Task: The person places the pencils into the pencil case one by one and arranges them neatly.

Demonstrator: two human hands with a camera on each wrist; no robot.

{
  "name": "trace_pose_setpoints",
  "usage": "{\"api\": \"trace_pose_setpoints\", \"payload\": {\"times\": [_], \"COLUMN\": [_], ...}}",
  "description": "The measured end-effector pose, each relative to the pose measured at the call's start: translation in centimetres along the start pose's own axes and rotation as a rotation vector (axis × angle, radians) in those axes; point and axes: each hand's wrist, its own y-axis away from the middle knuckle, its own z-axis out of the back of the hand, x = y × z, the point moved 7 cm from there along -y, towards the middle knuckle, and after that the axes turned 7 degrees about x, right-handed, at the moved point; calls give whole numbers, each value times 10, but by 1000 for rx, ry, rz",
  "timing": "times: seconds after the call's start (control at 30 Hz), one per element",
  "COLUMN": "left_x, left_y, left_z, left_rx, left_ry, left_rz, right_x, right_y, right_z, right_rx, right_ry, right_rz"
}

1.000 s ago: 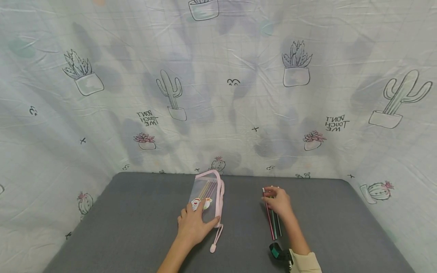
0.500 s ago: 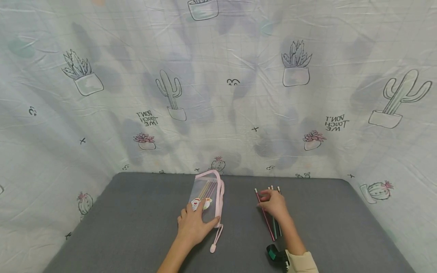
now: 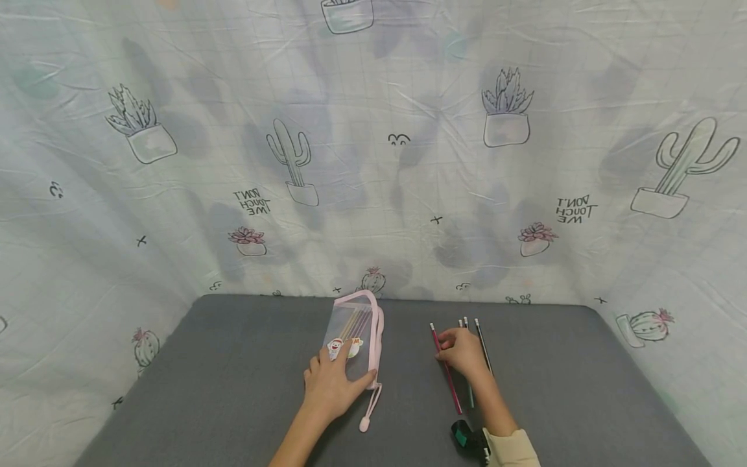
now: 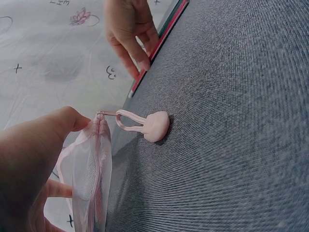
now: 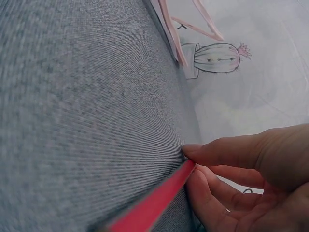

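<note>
Pouch: translucent, pink-trimmed [image 3: 374, 347], slender sticks [image 3: 354, 322] visible inside; lies on the grey table [image 3: 251, 370], left of the loose pencils; mouth open or closed, cannot tell.
Left hand [image 3: 331, 388]: fingers spread over the pouch, thumb at the pink edge; appears to steady it.
Pull cord [image 3: 364, 424]: pink, trailing from the near end.
Red pencil [image 3: 450, 381]: on the table, slanting, white tip away from the person.
Right hand [image 3: 461, 350]: narrow grip, thumb and fingertips pinching the red pencil.
Green pencil [image 3: 471, 395]: partly under the right hand.
Black pencil [image 3: 484, 346]: right of that hand.
Step in hand: apparently picking out one pencil.
Next move: probably calls for a firm pinch and a lift clear of the neighbours.
</note>
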Motion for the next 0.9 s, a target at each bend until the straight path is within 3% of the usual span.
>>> {"api": "trace_pose_setpoints", "payload": {"times": [0.6, 0.9], "left_x": [1, 1], "left_y": [-1, -2], "left_z": [-2, -2], "left_rx": [21, 33], "left_ry": [1, -2], "left_rz": [6, 9], "right_x": [-5, -2], "right_y": [1, 3], "right_z": [-5, -14], "right_rx": [81, 225], "right_ry": [-259, -485], "right_rz": [-97, -98]}}
